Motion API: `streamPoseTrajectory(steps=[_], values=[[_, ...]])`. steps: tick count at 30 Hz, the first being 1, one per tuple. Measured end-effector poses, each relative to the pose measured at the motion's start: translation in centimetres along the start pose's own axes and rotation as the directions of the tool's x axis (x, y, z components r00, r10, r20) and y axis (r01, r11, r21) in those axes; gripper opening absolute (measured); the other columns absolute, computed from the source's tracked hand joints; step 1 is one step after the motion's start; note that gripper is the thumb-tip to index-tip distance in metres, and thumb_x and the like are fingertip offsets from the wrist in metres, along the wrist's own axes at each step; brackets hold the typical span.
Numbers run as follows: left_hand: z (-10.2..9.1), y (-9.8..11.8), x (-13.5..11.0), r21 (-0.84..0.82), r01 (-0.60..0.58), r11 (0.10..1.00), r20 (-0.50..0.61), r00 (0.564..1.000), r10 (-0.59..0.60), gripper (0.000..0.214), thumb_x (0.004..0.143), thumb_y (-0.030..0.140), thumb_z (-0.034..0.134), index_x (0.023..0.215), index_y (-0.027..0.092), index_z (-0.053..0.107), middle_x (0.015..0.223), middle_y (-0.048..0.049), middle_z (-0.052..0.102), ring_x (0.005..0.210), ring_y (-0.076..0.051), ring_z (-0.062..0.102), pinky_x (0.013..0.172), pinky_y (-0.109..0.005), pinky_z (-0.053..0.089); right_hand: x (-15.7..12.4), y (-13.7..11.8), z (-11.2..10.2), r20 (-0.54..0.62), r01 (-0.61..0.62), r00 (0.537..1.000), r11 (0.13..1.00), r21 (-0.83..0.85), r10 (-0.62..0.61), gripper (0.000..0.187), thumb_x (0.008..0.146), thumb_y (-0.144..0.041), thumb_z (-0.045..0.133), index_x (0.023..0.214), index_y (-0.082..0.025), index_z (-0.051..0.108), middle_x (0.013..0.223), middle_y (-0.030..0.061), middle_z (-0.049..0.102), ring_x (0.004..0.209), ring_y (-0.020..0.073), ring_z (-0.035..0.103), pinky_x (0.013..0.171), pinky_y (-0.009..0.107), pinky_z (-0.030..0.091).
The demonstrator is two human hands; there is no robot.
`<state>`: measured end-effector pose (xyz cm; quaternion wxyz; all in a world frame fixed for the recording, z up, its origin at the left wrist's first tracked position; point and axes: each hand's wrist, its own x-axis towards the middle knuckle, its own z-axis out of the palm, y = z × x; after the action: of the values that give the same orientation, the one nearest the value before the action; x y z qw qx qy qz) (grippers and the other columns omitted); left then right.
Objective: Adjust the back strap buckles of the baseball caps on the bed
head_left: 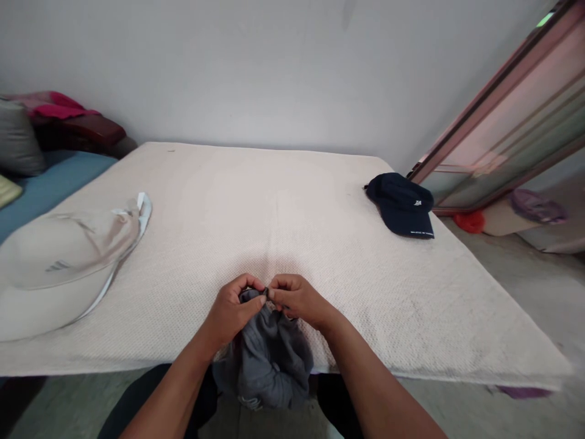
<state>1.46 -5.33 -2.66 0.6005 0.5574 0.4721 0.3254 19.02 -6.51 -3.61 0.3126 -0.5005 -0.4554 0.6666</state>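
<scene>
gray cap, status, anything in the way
Left hand, right hand pinching gray cap. Cap hanging at front edge of pale cover. Navy cap, beige cap aside, not in the way.

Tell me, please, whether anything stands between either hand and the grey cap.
Nothing visible does: the left hand and right hand both pinch the grey cap at its edge. The navy cap and beige cap lie off to the sides.

Bare hands (234, 310), bare forearms (183, 372); dark legwear (139, 399), cut hard to tell.
</scene>
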Motion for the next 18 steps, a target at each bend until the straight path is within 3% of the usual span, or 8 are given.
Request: streamPoseTrajectory(steps=[8, 13, 18], values=[[0.4, -0.1, 0.3, 0.009, 0.014, 1.000, -0.022, 1.000, -0.013, 0.008, 0.068, 0.019, 0.064, 0.066, 0.018, 0.056, 0.066, 0.0018, 0.057, 0.059, -0.012, 0.047, 0.056, -0.022, 0.036, 0.3, 0.4, -0.1, 0.024, 0.090, 0.996, 0.996, -0.022, -0.089, 0.013, 0.080, -0.028, 0.059, 0.077, -0.016, 0.057, 0.061, -0.0025, 0.054, 0.046, 0.0050, 0.039, 0.041, 0.017, 0.028], [0.5, -0.5, 0.4, -0.175, 0.125, 0.977, -0.018, 0.991, -0.130, 0.010, 0.066, 0.019, 0.064, 0.063, 0.017, 0.055, 0.058, 0.0043, 0.051, 0.054, -0.010, 0.045, 0.052, -0.022, 0.032, 0.2, 0.4, 0.0, 0.053, 0.296, 0.954, 0.955, -0.030, -0.294, 0.023, 0.075, -0.025, 0.066, 0.097, -0.020, 0.059, 0.069, -0.0040, 0.052, 0.059, 0.0082, 0.045, 0.053, 0.020, 0.036], [0.5, -1.3, 0.5, -0.381, 0.228, 0.896, 0.069, 0.973, -0.218, 0.011, 0.069, 0.021, 0.067, 0.071, 0.017, 0.056, 0.062, 0.0031, 0.055, 0.056, -0.011, 0.050, 0.055, -0.023, 0.037, 0.3, 0.6, 0.4, 0.032, 0.393, 0.919, 0.913, -0.106, -0.392, 0.019, 0.076, -0.017, 0.061, 0.094, -0.020, 0.058, 0.084, -0.0006, 0.057, 0.074, 0.0114, 0.050, 0.067, 0.024, 0.041]])
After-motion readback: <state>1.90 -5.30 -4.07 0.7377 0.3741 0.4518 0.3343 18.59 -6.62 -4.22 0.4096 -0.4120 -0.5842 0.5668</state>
